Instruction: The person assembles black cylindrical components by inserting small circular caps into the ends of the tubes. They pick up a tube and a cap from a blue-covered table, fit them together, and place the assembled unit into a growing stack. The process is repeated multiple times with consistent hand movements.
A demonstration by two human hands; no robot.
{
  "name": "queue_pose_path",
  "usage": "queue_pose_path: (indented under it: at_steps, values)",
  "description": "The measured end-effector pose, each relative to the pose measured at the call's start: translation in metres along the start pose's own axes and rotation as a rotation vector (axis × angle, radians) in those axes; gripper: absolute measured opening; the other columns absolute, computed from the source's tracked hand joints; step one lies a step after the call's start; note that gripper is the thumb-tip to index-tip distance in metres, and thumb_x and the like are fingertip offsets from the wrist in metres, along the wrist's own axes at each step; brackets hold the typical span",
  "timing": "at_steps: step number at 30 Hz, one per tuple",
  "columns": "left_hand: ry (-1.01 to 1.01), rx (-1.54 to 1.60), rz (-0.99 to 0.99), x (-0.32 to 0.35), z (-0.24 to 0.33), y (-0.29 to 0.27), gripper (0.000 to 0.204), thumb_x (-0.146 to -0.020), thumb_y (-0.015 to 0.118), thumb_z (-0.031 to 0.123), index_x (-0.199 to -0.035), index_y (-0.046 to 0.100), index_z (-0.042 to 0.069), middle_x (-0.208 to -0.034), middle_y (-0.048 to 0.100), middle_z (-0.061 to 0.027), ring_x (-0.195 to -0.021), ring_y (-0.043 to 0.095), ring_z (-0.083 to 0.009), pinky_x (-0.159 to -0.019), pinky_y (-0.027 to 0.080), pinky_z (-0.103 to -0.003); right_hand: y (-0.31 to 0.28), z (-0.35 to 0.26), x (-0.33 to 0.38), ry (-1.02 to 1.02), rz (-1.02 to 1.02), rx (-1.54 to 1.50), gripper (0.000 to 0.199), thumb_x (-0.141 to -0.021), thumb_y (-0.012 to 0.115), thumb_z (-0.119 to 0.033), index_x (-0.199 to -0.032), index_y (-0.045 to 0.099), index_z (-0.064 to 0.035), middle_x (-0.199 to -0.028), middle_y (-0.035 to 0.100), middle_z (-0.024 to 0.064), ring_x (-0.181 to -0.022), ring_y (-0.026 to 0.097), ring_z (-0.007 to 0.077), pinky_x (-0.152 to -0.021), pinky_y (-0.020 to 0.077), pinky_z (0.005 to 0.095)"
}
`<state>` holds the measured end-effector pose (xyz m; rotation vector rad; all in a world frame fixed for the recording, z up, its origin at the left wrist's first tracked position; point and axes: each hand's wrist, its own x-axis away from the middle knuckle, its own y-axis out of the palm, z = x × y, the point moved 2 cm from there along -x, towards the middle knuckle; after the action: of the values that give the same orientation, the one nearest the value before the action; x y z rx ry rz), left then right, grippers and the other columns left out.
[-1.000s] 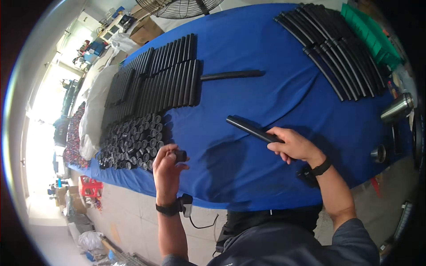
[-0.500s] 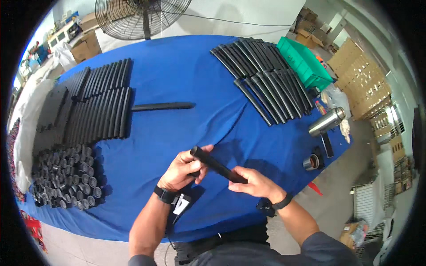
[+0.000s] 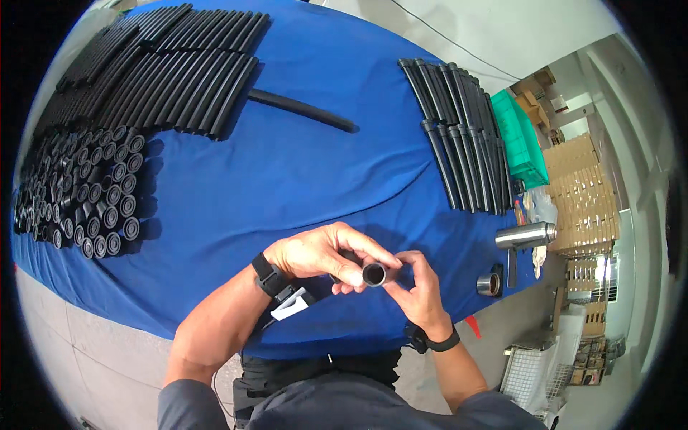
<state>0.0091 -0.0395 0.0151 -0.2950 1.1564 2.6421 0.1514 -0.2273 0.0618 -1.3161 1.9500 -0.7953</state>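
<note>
A black tube (image 3: 374, 274) is held between my hands over the near part of the table, its round hollow end turned up toward my view. My left hand (image 3: 319, 254) closes on it, with thumb and forefinger at the rim. A dark bit shows between those fingers; whether it belongs to the tube or is a separate piece, I cannot tell. From the other side my right hand (image 3: 419, 290) pinches the tube near the same end. Most of its length is hidden. A single black tube (image 3: 304, 110) lies apart on the blue cloth.
Rows of black tubes (image 3: 179, 93) lie far left, above a heap of round black caps (image 3: 107, 193). Tubes with wider ends (image 3: 459, 136) are stacked right, beside a green crate (image 3: 519, 140). A steel flask (image 3: 525, 235) and metal cup (image 3: 489, 284) stand near the right edge.
The tube has swung from lying crosswise to pointing its open end at my view. My hands have come closer together around that end. The view has shifted.
</note>
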Motion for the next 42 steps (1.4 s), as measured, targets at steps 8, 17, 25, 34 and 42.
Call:
queue_pose_path:
  at_steps: [8,17,25,34,42]
  values:
    - [0.044,0.011,0.039,0.0,0.005,-0.003,0.057,-0.084,0.085,0.02,-0.132,0.065,-0.004,-0.084,0.073,-0.0109,-0.073,0.071,-0.0164,-0.057,0.057,-0.026,-0.007,0.001,-0.002,-0.015,-0.063,-0.026,0.036,-0.083,0.083,-0.008,-0.11,0.06,-0.0002,-0.102,0.066,0.0147,-0.091,0.069,0.0288,-0.081,0.0546,0.0374]
    - [0.06,0.025,0.074,0.002,0.008,-0.006,0.057,-0.083,0.086,0.019,-0.13,0.066,-0.005,-0.084,0.073,-0.0116,-0.07,0.07,-0.0169,-0.058,0.058,-0.028,-0.013,0.0,-0.006,-0.048,-0.11,-0.086,0.032,-0.085,0.08,-0.007,-0.111,0.064,0.0015,-0.103,0.066,0.015,-0.092,0.068,0.0275,-0.081,0.0548,0.0371]
    - [0.189,0.059,0.186,-0.004,0.002,-0.005,0.043,-0.094,0.075,0.025,-0.124,0.068,-0.005,-0.079,0.071,-0.0107,-0.06,0.064,-0.0144,-0.052,0.051,-0.026,-0.028,-0.024,-0.024,-0.079,0.019,-0.056,0.034,-0.081,0.08,0.0,-0.112,0.067,-0.0007,-0.103,0.065,0.0099,-0.094,0.063,0.0239,-0.082,0.0524,0.0359]
    - [-0.078,-0.173,0.353,-0.016,-0.003,0.002,0.029,-0.095,0.075,0.016,-0.12,0.07,0.002,-0.084,0.068,-0.0034,-0.067,0.061,-0.0092,-0.057,0.05,-0.025,0.007,0.025,-0.016,0.762,0.24,-2.137,0.028,-0.1,0.068,-0.025,-0.113,0.067,-0.0001,-0.113,0.071,0.0149,-0.104,0.07,0.0288,-0.091,0.0632,0.0339]
    - [0.018,-0.083,0.224,-0.007,-0.003,-0.006,0.05,-0.089,0.078,0.007,-0.138,0.064,0.007,-0.087,0.071,-0.007,-0.067,0.063,-0.0116,-0.062,0.053,-0.027,0.028,0.004,0.001,0.911,0.114,-1.698,0.034,-0.101,0.069,-0.031,-0.109,0.066,0.0018,-0.1,0.071,0.0143,-0.086,0.072,0.02,-0.074,0.0616,0.0288]
